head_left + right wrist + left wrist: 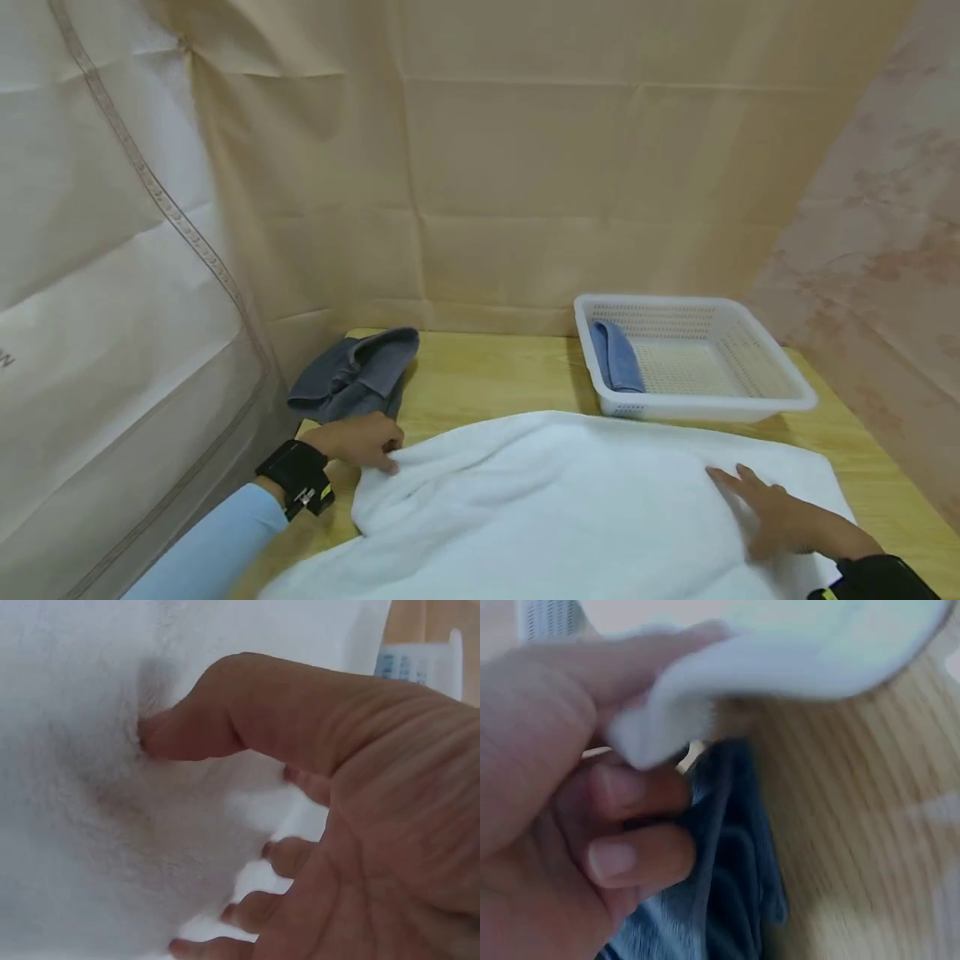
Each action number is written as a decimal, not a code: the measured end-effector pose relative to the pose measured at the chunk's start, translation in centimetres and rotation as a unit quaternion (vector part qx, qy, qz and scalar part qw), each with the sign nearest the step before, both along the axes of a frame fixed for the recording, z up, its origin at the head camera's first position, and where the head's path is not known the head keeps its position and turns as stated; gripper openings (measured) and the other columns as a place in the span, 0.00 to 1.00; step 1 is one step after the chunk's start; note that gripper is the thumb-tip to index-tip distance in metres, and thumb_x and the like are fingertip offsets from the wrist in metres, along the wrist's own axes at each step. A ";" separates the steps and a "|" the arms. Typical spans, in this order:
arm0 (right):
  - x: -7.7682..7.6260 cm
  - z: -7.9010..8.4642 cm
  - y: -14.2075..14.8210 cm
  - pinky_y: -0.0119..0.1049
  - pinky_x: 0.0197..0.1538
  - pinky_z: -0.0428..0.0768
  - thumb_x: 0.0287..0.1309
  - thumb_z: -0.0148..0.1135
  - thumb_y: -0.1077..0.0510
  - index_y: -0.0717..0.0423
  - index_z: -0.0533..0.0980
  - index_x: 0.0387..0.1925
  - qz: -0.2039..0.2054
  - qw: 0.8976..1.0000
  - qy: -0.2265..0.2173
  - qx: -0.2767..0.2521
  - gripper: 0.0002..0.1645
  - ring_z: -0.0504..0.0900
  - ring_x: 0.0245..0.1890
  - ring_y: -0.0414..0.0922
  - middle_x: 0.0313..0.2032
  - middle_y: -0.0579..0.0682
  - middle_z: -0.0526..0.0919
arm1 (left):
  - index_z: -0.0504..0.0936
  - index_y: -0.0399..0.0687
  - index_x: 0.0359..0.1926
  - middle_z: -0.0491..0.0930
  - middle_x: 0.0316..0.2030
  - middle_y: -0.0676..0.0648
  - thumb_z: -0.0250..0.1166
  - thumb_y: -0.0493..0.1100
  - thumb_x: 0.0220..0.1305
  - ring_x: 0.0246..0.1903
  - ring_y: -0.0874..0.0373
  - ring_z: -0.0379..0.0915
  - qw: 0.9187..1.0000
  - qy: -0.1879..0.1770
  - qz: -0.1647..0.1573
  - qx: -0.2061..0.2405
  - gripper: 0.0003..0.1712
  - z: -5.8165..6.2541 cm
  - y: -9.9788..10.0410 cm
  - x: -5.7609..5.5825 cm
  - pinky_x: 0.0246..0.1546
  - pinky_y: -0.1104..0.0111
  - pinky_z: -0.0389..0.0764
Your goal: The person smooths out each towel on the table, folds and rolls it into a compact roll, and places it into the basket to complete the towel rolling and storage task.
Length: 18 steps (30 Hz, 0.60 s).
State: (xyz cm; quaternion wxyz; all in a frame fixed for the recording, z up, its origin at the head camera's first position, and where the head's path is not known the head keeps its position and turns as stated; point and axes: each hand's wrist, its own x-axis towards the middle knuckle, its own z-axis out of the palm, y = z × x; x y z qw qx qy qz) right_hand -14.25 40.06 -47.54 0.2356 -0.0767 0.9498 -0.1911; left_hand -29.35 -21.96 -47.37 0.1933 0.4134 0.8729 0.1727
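Observation:
A large white towel (570, 508) lies spread and wrinkled across the front of the table. At its far left corner my left hand (362, 442) pinches the edge; in the left wrist view the thumb and index finger hold a fold of the towel (682, 697), while the other fingers curl below it. My right hand (776, 512) rests on the towel's right part with its fingers spread, and in the right wrist view the thumb (195, 731) touches the fluffy surface. Just beyond the left hand sits a crumpled dark grey towel (360, 375).
A white plastic basket (697, 408) stands at the back right of the wooden table (495, 367), with a folded blue towel (617, 358) against its left wall. Beige cloth (525, 167) hangs behind the table, and pale sheets flank both sides.

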 end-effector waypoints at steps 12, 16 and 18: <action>-3.5 -0.2 2.1 0.71 0.54 0.71 0.55 0.76 0.52 0.64 0.65 0.70 0.030 0.996 0.073 -0.031 0.47 0.66 0.63 0.79 0.68 0.83 0.58 | 0.84 0.50 0.34 0.78 0.25 0.56 0.72 0.46 0.66 0.24 0.62 0.72 0.972 0.205 0.113 -0.034 0.07 2.6 -6.6 -1.3 0.23 0.64 0.73; -5.4 -0.9 1.7 0.64 0.53 0.77 0.65 0.69 0.53 0.66 0.76 0.59 0.028 0.983 0.182 0.006 0.27 0.78 0.55 0.69 0.58 0.73 0.76 | 0.81 0.47 0.33 0.78 0.22 0.50 0.74 0.46 0.64 0.22 0.52 0.77 0.940 0.283 0.186 -0.031 0.11 2.4 -8.2 -1.6 0.20 0.57 0.76; -6.3 -1.2 1.5 0.60 0.49 0.80 0.64 0.69 0.59 0.67 0.78 0.55 0.035 0.973 0.226 0.026 0.21 0.82 0.51 0.65 0.52 0.67 0.82 | 0.81 0.45 0.32 0.79 0.22 0.48 0.74 0.45 0.63 0.22 0.47 0.78 0.927 0.312 0.206 -0.023 0.11 2.1 -8.7 -1.6 0.19 0.54 0.77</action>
